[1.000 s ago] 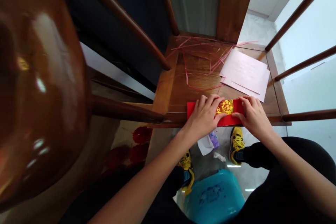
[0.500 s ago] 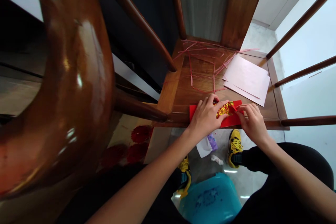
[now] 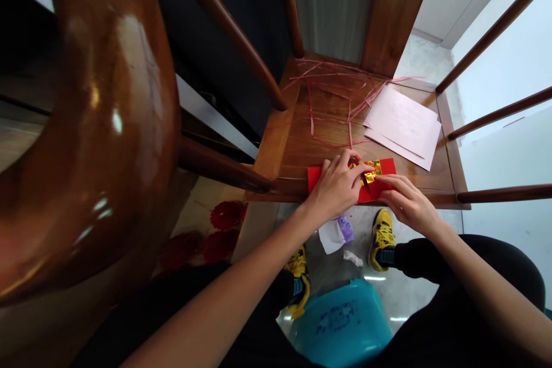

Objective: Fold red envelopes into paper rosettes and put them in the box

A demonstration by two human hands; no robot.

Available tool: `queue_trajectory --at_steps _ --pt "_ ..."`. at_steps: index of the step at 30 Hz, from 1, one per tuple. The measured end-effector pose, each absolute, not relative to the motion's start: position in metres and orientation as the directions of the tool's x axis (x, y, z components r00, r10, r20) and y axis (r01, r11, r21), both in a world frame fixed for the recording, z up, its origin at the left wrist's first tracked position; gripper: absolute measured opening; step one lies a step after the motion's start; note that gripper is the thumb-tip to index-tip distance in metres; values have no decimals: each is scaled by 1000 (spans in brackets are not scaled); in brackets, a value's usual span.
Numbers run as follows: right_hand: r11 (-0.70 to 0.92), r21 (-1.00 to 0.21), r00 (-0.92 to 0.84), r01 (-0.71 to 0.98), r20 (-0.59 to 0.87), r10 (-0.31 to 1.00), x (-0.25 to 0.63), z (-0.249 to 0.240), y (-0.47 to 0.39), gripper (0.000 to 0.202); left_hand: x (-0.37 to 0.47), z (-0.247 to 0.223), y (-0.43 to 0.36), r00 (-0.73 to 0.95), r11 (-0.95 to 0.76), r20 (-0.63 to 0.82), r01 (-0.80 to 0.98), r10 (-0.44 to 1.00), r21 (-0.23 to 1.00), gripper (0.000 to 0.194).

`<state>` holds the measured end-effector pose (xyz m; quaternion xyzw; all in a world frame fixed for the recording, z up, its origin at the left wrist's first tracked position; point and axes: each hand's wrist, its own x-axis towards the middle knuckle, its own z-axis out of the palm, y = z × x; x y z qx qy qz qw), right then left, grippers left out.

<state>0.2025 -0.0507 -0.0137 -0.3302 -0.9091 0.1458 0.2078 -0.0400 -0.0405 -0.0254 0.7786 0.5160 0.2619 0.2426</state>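
Observation:
A red envelope (image 3: 387, 166) with a shiny gold pattern lies along the front edge of the wooden chair seat (image 3: 326, 118). My left hand (image 3: 338, 184) is bent over its left and middle part, thumb and fingers gripping it against the seat. From the right, my right hand (image 3: 407, 202) reaches in with its fingers closed together. Its fingertips are on the gold section (image 3: 371, 171), and its thumb is near the front edge of the paper. My fingers cover part of the gold pattern.
Two pale pink sheets (image 3: 403, 126) overlap on the seat's right side. Pink string (image 3: 313, 109) lies loosely behind. Brown chair spindles (image 3: 241, 34) rise around the seat. Below are a blue plastic stool (image 3: 345, 322), yellow shoes (image 3: 383, 236), a purple-and-white wrapper (image 3: 338, 234) and crumpled tissue (image 3: 353, 258).
My right hand has shifted from pinching a raised red edge to laying its fingertips on the gold part; that edge is now flat. My left hand keeps its hold. The view has moved slightly.

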Motion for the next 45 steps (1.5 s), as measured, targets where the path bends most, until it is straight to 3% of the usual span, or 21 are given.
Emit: queue_trajectory --at_steps 5,9,14,19,32,40,45 --pt "739 -472 -690 480 316 651 200 -10 -52 27 -36 -24 -41 283 -318 166 662 944 679 26" --pt "633 -600 -563 490 337 755 197 -12 -51 22 -36 -26 -40 280 -306 150 683 948 664 29" --pt "406 -724 -406 558 188 894 199 -14 -44 17 -38 -26 -39 281 -288 128 661 951 693 28" --pt "299 -770 -399 564 63 915 201 -13 -39 14 -39 -23 -38 277 -271 112 642 954 717 22" --pt "292 -767 -404 571 48 914 200 -15 -37 14 -42 -22 -39 345 -311 80 695 935 648 52" --pt "249 -772 -417 585 -22 909 201 -7 -30 13 -44 -23 -40 349 -308 67 702 935 642 51" --pt "252 -686 -412 682 -76 908 208 -1 -22 21 -45 -21 -38 353 -301 50 706 934 641 50"
